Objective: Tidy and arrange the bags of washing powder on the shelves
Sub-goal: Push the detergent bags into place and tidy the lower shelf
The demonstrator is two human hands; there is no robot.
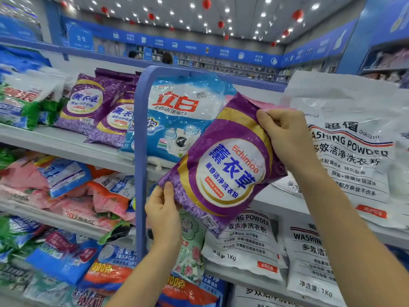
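Bag of washing powder, purple with a white oval label (pixel 223 165), held off the shelves in both hands, tilted so its top edge points up and to the right. Left hand (pixel 163 209) pinches the lower-left corner: thumb lies flat on the printed front, the other fingers go behind the bag and are hidden. Right hand (pixel 285 138) grips the opposite upper-right corner, fingers curled over the edge, thumb on the top hem. Between the two grips the bag face is fully in view and looks taut. Directly behind the bag, up and left of the right-hand grip, a blue-and-white bag (pixel 177 116) stands upright on the upper shelf (pixel 66 145). Blue upright frame (pixel 140 151) runs vertically just left of the left-hand grip. Further left of that grip, beyond the frame, matching purple bags (pixel 86 100) lean on the same upper shelf. Right of the right-hand grip, large white bags (pixel 354 156) printed "WASHING POWDER" lie stacked. Below the held bag, right of the left wrist, a pale green floral bag (pixel 190 247) and another white bag (pixel 245 247) sit on the lower shelf.
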